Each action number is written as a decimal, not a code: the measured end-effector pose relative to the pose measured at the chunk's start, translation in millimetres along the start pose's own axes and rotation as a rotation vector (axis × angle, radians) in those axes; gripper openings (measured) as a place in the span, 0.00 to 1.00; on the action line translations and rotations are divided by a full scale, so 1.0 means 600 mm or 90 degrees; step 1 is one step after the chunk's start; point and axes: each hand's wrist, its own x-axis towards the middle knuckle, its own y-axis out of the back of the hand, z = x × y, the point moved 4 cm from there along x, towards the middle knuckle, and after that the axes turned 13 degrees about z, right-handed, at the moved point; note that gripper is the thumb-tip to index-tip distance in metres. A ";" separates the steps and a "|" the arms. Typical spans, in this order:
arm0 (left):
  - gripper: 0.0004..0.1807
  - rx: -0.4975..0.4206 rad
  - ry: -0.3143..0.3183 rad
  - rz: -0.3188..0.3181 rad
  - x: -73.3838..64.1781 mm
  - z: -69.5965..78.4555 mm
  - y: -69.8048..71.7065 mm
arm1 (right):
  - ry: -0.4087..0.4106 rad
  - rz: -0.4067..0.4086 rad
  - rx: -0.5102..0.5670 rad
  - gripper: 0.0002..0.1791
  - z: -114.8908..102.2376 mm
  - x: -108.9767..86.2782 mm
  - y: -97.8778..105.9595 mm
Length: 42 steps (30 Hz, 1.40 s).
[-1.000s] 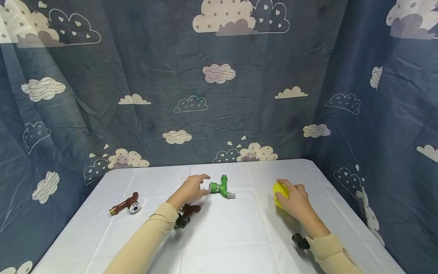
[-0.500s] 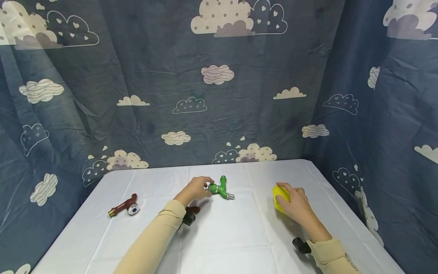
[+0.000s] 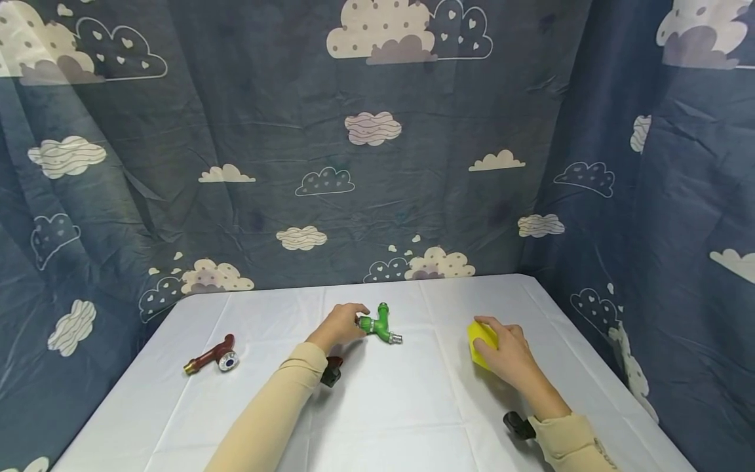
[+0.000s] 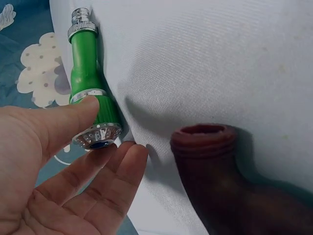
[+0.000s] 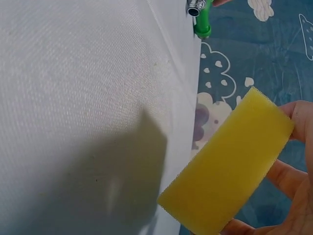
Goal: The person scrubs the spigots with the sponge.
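- Reaching left grip (image 3: pixel 339 326) to green tap (image 3: pixel 381 326), near middle of counter (image 3: pixel 407 413); at knob end, opposite silver nozzle (image 3: pixel 395 339).
- In left wrist view, overlapping ribbed green knob (image 4: pixel 108 111) with thumb, placing fingers beside chrome cap (image 4: pixel 96 136); cannot tell whether pinching firmly or only loosely around.
- Pinching yellow sponge (image 5: pixel 230 161) between thumb and fingers of right grip (image 3: pixel 512 351); holding above counter, to right of green tap and well apart from it, with shadow cast below.
- Lying at far left of counter: brown tap (image 3: pixel 206 358), with brass end and round chrome handle.
- Partly hidden behind left wrist in head view: second brown tap (image 4: pixel 210 171), showing open-ended spout in left wrist view.
- Worn at both wrists: black devices (image 3: pixel 519 425), beside beige sleeves (image 3: pixel 271 400).
- Spread over counter: white cloth (image 3: pixel 389 393), creased in straight folds.
- Hung behind and at both sides: dark blue curtain (image 3: pixel 265 131), printed with clouds.
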 end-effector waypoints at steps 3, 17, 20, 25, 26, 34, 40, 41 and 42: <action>0.28 0.018 -0.004 0.007 0.002 0.001 -0.004 | 0.000 -0.002 0.004 0.32 -0.002 -0.003 -0.001; 0.20 0.046 0.006 0.023 0.011 0.003 0.000 | 0.007 0.003 0.020 0.33 -0.029 -0.003 0.000; 0.18 0.033 -0.001 0.030 0.014 -0.001 0.008 | 0.019 0.008 0.027 0.33 -0.038 0.003 0.001; 0.17 -0.009 -0.027 0.033 0.012 -0.004 0.013 | 0.028 0.010 0.035 0.34 -0.048 0.002 0.005; 0.17 -0.021 -0.033 0.035 0.011 -0.003 0.014 | 0.027 0.010 0.038 0.34 -0.049 0.000 0.005; 0.18 -0.118 -0.051 0.068 -0.007 0.007 0.023 | 0.069 0.044 0.072 0.33 -0.068 -0.012 0.014; 0.19 -0.209 -0.023 0.094 -0.039 0.019 0.045 | 0.149 0.097 0.116 0.31 -0.099 -0.023 0.020; 0.19 -0.222 -0.024 0.096 -0.045 0.021 0.048 | 0.160 0.104 0.121 0.30 -0.104 -0.025 0.020; 0.19 -0.233 -0.028 0.098 -0.050 0.022 0.051 | 0.174 0.113 0.132 0.30 -0.109 -0.027 0.019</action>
